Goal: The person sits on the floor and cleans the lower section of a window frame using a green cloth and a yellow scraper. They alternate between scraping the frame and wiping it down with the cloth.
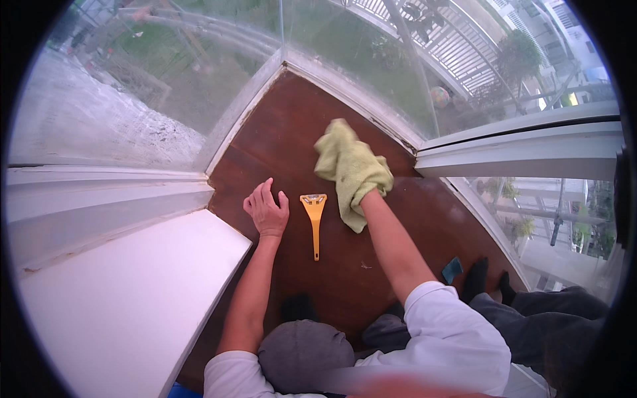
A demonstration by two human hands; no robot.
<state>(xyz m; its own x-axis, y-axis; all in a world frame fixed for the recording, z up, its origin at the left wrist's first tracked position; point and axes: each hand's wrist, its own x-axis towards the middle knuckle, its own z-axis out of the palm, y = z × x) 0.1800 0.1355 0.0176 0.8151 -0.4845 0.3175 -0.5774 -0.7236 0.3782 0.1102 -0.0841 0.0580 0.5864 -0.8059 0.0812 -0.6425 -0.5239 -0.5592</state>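
Note:
My right hand is hidden in a yellow-green cloth (352, 166), which covers it from the wrist forward over the reddish-brown floor (279, 119). The cloth's far left edge looks slightly smeared by motion. My left hand (267, 211) is at the floor's left side, fingers apart and holding nothing; whether it touches the floor I cannot tell. Between my two hands lies a yellow scraper (314, 222), its wide metal-edged head pointing away and its handle toward me.
Glass panes in white frames (332, 86) meet at a far corner. A white panel (133, 292) stands at the near left. On the right lie a small blue-green pad (452, 270) and legs in dark trousers (531, 325) with dark-socked feet. A rounded grey cloth shape (305, 355) fills the lower middle.

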